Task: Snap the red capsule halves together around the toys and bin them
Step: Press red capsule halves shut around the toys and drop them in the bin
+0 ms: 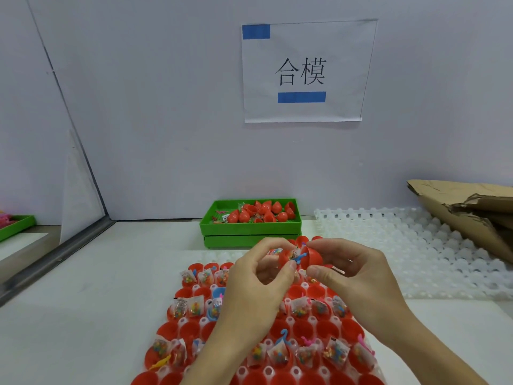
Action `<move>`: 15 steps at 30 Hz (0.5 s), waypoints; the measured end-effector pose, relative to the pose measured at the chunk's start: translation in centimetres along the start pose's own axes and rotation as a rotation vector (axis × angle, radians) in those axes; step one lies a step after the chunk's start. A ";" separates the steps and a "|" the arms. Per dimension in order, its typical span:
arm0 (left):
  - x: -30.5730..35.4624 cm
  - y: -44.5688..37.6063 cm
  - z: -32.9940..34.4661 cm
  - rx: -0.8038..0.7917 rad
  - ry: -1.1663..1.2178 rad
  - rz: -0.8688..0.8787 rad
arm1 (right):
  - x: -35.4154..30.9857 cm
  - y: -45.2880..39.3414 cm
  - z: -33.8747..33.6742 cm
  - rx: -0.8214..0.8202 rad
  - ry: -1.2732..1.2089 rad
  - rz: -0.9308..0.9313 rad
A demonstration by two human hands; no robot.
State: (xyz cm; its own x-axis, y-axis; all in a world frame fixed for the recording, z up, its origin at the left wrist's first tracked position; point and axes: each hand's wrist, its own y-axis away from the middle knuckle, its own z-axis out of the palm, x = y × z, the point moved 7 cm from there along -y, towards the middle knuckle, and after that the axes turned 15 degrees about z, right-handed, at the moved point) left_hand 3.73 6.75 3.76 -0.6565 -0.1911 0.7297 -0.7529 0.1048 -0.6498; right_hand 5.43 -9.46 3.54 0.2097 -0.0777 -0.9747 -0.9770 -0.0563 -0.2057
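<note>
Head view looks down on a white tabletop (97,287). Both hands meet above the far edge of a clear tray (280,323) of red capsule halves (305,327) loaded with bagged toys (279,354). The left hand (249,284) and the right hand (352,270) each pinch one half of a red capsule (301,258), not fully closed, a blue toy (300,257) poking from the gap. Closed capsules (259,211) lie in a green bin (249,226) at the tabletop's far edge.
</note>
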 end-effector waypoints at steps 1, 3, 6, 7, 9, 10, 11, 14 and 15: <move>0.1 0.0 0.0 -0.002 -0.011 0.010 | 0.0 0.0 0.0 -0.002 0.001 -0.005; 0.3 -0.1 -0.1 -0.013 -0.035 0.034 | 0.0 0.1 0.1 -0.004 0.001 -0.014; 0.5 0.0 0.0 -0.034 -0.045 0.047 | 0.0 0.1 0.1 0.004 -0.004 -0.024; 0.5 0.0 0.1 -0.038 -0.048 0.047 | -0.1 0.0 0.0 0.006 -0.008 -0.026; 0.5 0.0 0.0 -0.037 -0.069 0.055 | -0.1 0.0 0.0 0.003 -0.008 -0.029; 0.5 0.0 0.0 -0.033 -0.081 0.059 | 0.0 0.0 0.0 -0.003 -0.011 -0.029; 0.5 0.0 0.0 -0.028 -0.087 0.060 | 0.0 0.0 0.1 -0.009 -0.017 -0.028; 0.5 -0.1 0.0 -0.017 -0.084 0.063 | 0.1 0.1 0.2 -0.020 -0.024 -0.018; 0.5 -0.1 0.0 -0.015 -0.083 0.060 | 0.2 0.1 0.2 -0.020 -0.022 -0.015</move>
State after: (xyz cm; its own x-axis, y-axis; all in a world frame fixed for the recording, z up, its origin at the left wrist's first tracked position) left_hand 3.46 6.68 4.17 -0.6947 -0.2641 0.6691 -0.7134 0.1334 -0.6880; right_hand 5.40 -9.32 3.32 0.2228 -0.0553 -0.9733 -0.9729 -0.0769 -0.2183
